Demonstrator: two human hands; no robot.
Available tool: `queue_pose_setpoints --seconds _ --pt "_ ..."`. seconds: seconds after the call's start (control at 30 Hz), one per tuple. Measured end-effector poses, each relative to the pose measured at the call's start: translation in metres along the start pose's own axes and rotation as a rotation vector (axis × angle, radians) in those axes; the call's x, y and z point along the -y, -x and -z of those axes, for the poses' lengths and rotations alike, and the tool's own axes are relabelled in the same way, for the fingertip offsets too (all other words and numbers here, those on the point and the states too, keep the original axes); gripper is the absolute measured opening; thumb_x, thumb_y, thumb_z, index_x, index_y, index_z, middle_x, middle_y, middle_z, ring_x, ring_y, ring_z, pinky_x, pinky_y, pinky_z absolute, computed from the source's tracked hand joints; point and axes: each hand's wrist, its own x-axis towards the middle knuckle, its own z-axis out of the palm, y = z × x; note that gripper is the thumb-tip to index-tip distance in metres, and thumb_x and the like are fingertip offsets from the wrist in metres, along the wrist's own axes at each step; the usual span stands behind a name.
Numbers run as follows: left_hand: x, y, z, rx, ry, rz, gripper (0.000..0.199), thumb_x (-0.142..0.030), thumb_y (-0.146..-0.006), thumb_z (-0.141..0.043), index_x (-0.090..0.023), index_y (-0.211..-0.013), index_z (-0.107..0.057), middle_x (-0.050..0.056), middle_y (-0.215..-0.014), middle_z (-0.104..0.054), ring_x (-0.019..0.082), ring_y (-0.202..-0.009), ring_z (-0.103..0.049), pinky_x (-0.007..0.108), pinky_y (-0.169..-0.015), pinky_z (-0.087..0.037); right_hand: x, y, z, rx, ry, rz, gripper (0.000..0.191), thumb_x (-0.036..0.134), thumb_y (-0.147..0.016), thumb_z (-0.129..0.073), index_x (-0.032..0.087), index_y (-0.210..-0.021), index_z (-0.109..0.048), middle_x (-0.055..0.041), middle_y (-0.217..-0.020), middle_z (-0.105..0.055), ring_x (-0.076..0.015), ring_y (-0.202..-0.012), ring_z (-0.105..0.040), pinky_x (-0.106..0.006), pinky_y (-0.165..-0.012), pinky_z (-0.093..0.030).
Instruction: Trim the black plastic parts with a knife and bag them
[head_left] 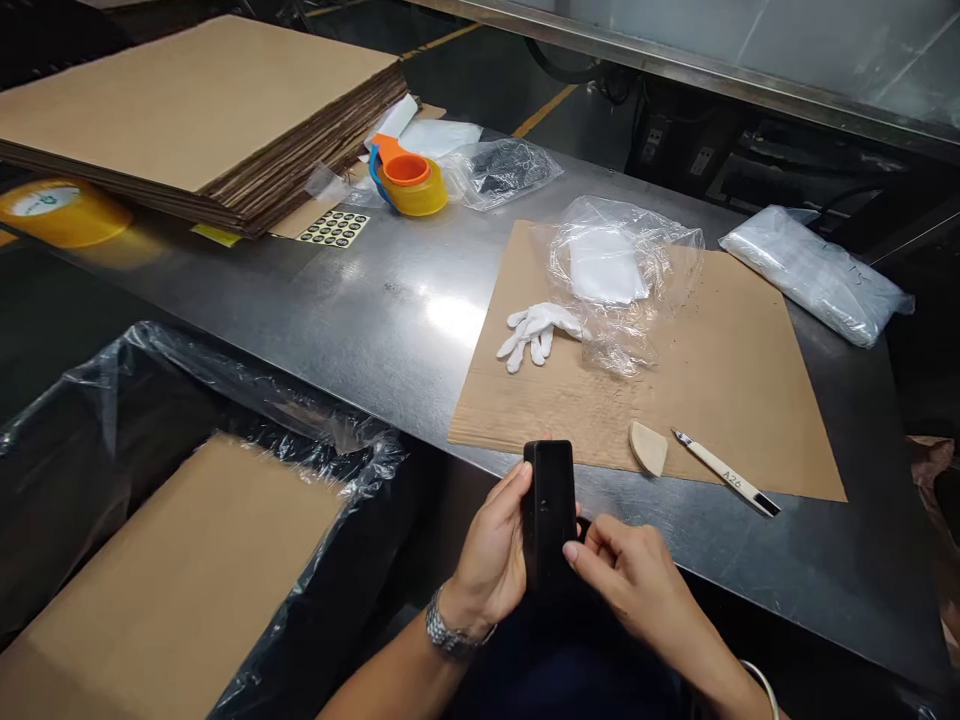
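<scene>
A black, tray-like rectangular case (551, 500) is held upright in front of me, its hollow side turned toward my face. My left hand (491, 550) grips it along the left side, thumb on the upper edge. At the lower right edge, my right hand (634, 570) pinches the case between the thumb and curled fingers, which are partly hidden. Just beyond, on a cardboard sheet (735, 380), lie a pale quarter-round wooden piece (648, 448) and a white pen (726, 474) marked A26. Farther back is a white glove (536, 335).
Clear plastic bags (607, 260) lie on the cardboard; a wrapped packet (817, 272) sits at the right. A tape dispenser (409, 175), sticker sheet (335, 228) and cardboard stack (202, 100) occupy the metal table's (360, 320) far left. A plastic-lined box (180, 580) stands lower left.
</scene>
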Motion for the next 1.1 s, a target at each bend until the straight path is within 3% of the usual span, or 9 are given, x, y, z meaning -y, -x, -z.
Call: queue_pose_setpoints --seconds 0.17,0.23,0.37,0.5,0.6,0.77,0.9,1.1 --pt "0.004 -0.006 0.007 0.049 0.037 0.283 0.034 -0.032 -0.093 -0.033 -0.007 -0.099 -0.056 0.009 -0.066 -0.067 0.016 -0.053 -0.064 0.028 -0.056 -0.053 -0.001 -0.01 0.014 -0.354 0.165 0.072 0.037 0.041 -0.087 -0.045 0.02 -0.057 -0.042 0.0052 -0.046 -0.043 -0.008 -0.041 -0.037 -0.023 -0.046 -0.025" --pt "0.004 -0.009 0.013 0.089 0.025 0.367 0.043 -0.037 -0.092 -0.032 -0.004 -0.095 -0.058 0.011 -0.065 -0.067 0.018 -0.053 -0.065 0.029 -0.058 -0.053 -0.001 -0.011 0.021 -0.421 0.158 0.144 0.033 0.036 -0.088 -0.045 0.02 -0.06 -0.044 0.0049 -0.048 -0.044 -0.0085 -0.043 -0.038 -0.022 -0.046 -0.027" --pt "0.003 -0.014 0.021 0.191 0.095 0.432 0.049 -0.04 -0.093 -0.028 -0.002 -0.096 -0.06 0.014 -0.071 -0.069 0.021 -0.063 -0.068 0.032 -0.063 -0.053 0.003 -0.004 0.027 -0.321 0.102 0.414 0.011 0.022 -0.089 -0.047 0.019 -0.083 -0.057 -0.0007 -0.073 -0.056 -0.0127 -0.068 -0.051 -0.024 -0.062 -0.038" --pt "0.003 -0.014 0.018 0.268 0.199 0.456 0.05 -0.037 -0.093 -0.025 -0.001 -0.108 -0.057 0.016 -0.083 -0.069 0.021 -0.065 -0.067 0.031 -0.064 -0.052 0.013 0.006 0.02 -0.125 0.176 0.575 0.019 0.02 -0.086 -0.052 0.023 -0.104 -0.058 -0.0028 -0.083 -0.056 -0.017 -0.079 -0.048 -0.032 -0.071 -0.038" --pt "0.004 -0.012 0.013 0.252 0.237 0.433 0.047 -0.032 -0.094 -0.025 -0.001 -0.113 -0.055 0.016 -0.088 -0.068 0.02 -0.067 -0.067 0.03 -0.065 -0.051 0.021 0.01 0.012 -0.029 0.217 0.608 0.019 0.026 -0.084 -0.058 0.023 -0.102 -0.058 -0.002 -0.084 -0.057 -0.0181 -0.08 -0.045 -0.034 -0.072 -0.034" --pt "0.007 -0.01 0.016 0.233 0.249 0.463 0.044 -0.032 -0.093 -0.029 -0.003 -0.109 -0.057 0.013 -0.083 -0.068 0.011 -0.046 -0.058 0.021 -0.05 -0.047 0.026 0.009 0.006 0.038 0.197 0.605 0.015 0.032 -0.083 -0.06 0.02 -0.092 -0.057 -0.0017 -0.084 -0.057 -0.0182 -0.081 -0.045 -0.035 -0.073 -0.031" --pt "0.011 -0.01 0.02 0.267 0.252 0.456 0.04 -0.031 -0.092 -0.033 -0.003 -0.104 -0.059 0.012 -0.08 -0.067 0.011 -0.049 -0.06 0.021 -0.053 -0.047 0.022 0.003 0.007 0.042 0.178 0.622 0.01 0.03 -0.085 -0.058 0.021 -0.089 -0.059 0.0 -0.079 -0.059 -0.017 -0.079 -0.044 -0.034 -0.07 -0.029" --pt "0.013 -0.009 0.019 0.276 0.2 0.481 0.047 -0.038 -0.092 -0.027 -0.006 -0.104 -0.059 0.013 -0.079 -0.068 0.021 -0.065 -0.067 0.034 -0.067 -0.051 0.009 -0.016 0.014 -0.158 0.203 0.708 0.014 0.017 -0.087 -0.052 0.023 -0.089 -0.064 0.0006 -0.07 -0.058 -0.0145 -0.071 -0.042 -0.033 -0.068 -0.029"
